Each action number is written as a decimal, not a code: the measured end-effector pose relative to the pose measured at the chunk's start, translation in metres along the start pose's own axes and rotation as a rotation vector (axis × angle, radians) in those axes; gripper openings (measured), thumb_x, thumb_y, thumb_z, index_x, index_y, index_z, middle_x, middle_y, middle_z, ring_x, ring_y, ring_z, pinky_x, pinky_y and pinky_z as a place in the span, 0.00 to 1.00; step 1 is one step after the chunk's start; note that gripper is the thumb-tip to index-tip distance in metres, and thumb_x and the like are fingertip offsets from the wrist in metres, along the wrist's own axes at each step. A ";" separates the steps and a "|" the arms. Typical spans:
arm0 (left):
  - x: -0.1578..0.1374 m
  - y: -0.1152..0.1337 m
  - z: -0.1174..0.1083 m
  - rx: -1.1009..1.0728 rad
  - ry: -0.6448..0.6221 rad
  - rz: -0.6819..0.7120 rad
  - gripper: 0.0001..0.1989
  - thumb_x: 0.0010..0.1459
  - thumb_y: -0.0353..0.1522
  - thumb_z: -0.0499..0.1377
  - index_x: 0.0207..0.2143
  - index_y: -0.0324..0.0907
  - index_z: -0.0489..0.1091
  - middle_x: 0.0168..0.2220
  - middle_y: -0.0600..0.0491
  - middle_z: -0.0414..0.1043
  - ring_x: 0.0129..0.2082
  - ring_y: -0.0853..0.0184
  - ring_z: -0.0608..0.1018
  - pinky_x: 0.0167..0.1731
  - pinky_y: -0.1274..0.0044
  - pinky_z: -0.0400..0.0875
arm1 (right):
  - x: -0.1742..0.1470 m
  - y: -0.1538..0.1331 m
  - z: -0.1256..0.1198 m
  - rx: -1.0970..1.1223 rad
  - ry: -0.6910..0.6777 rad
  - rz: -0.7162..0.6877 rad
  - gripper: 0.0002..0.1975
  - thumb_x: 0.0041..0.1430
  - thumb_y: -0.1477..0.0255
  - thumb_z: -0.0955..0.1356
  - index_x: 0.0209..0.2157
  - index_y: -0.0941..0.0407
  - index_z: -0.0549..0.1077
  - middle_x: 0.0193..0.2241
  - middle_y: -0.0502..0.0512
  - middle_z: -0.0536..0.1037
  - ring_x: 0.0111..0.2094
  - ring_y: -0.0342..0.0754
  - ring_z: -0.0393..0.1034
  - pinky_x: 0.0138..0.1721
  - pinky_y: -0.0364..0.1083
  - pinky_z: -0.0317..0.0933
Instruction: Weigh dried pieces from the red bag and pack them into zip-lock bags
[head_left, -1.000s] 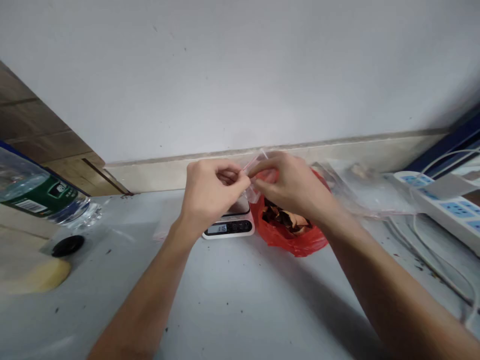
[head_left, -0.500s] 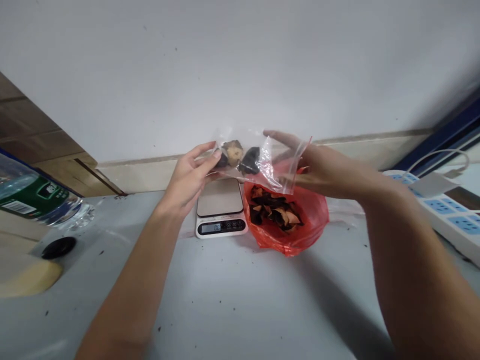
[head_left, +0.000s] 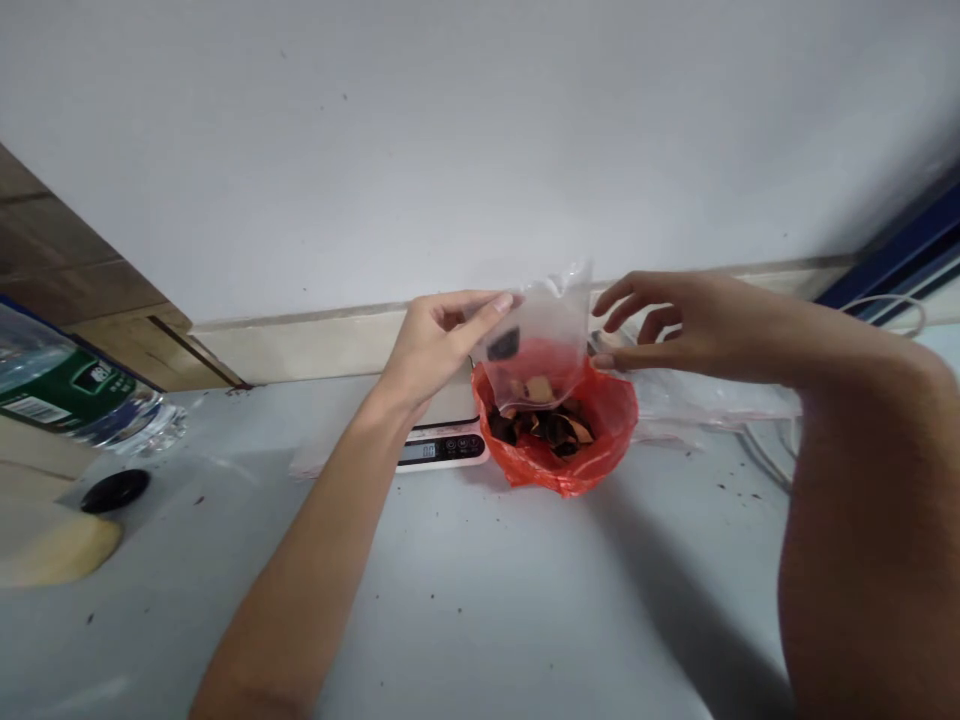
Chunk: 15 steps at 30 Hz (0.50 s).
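Observation:
My left hand [head_left: 454,345] pinches a clear plastic bag [head_left: 551,315] by its upper left part. A dark piece [head_left: 503,343] and a pale piece [head_left: 538,389] show through the film. The bag hangs tilted over an open red plastic bag [head_left: 559,478], which holds dark and brown dried pieces [head_left: 555,432]. My right hand [head_left: 667,320] is just right of the clear bag, its fingers curved and apart, holding nothing. Under my left hand, a white kitchen scale [head_left: 444,448] is partly covered; its display appears to read 0.0.
More clear plastic bags [head_left: 697,400] lie flat right of the red bag, near a white cable [head_left: 765,455]. At left are a large water bottle [head_left: 82,385], a black round lid [head_left: 116,491] and a yellowish object [head_left: 75,552]. A white wall [head_left: 480,150] rises behind the table.
The clear bag has gone from nearly level above the scale to hanging over the red bag. My right hand has let go of it and drawn right; my left hand has shifted right.

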<state>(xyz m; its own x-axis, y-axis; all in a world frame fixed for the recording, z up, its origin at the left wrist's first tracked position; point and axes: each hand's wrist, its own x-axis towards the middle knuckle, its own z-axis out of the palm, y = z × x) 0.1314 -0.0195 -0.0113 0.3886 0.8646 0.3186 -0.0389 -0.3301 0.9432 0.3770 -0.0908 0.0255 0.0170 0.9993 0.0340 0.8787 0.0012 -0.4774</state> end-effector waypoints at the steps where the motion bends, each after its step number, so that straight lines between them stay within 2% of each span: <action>1: -0.001 0.002 0.002 0.011 -0.010 0.034 0.04 0.62 0.35 0.70 0.36 0.46 0.86 0.43 0.50 0.87 0.49 0.63 0.84 0.49 0.74 0.77 | 0.002 -0.003 0.002 0.002 -0.009 -0.020 0.27 0.47 0.50 0.73 0.45 0.52 0.79 0.38 0.58 0.85 0.37 0.57 0.79 0.34 0.53 0.70; 5: -0.003 0.010 0.007 0.005 0.006 0.166 0.05 0.64 0.35 0.69 0.36 0.49 0.86 0.45 0.53 0.87 0.54 0.60 0.83 0.52 0.71 0.78 | 0.005 -0.008 0.006 0.010 -0.096 -0.137 0.22 0.49 0.53 0.73 0.42 0.51 0.81 0.37 0.57 0.85 0.34 0.55 0.77 0.35 0.52 0.69; 9: 0.000 0.011 0.001 -0.065 0.078 0.180 0.05 0.67 0.37 0.67 0.39 0.52 0.85 0.50 0.56 0.85 0.57 0.60 0.82 0.50 0.71 0.79 | 0.006 -0.006 0.007 0.037 -0.130 -0.210 0.22 0.52 0.51 0.71 0.41 0.51 0.84 0.35 0.55 0.85 0.33 0.54 0.75 0.33 0.51 0.66; 12: 0.004 0.008 -0.008 -0.089 0.124 0.190 0.05 0.67 0.38 0.67 0.41 0.51 0.84 0.49 0.55 0.85 0.53 0.62 0.84 0.47 0.73 0.80 | 0.008 -0.005 0.007 0.030 -0.057 -0.207 0.21 0.54 0.49 0.71 0.38 0.51 0.84 0.31 0.54 0.83 0.31 0.53 0.73 0.32 0.50 0.64; 15: 0.005 0.007 -0.016 -0.049 0.113 0.254 0.08 0.60 0.38 0.73 0.40 0.48 0.84 0.45 0.53 0.86 0.46 0.64 0.86 0.44 0.75 0.80 | 0.009 -0.005 0.007 0.055 -0.055 -0.215 0.21 0.55 0.48 0.71 0.32 0.51 0.83 0.26 0.53 0.80 0.28 0.50 0.70 0.29 0.48 0.62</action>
<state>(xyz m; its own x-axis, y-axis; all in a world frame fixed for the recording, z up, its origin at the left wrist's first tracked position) 0.1182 -0.0120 -0.0015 0.2555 0.7941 0.5515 -0.1672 -0.5255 0.8342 0.3696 -0.0813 0.0218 -0.1955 0.9763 0.0930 0.8318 0.2153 -0.5116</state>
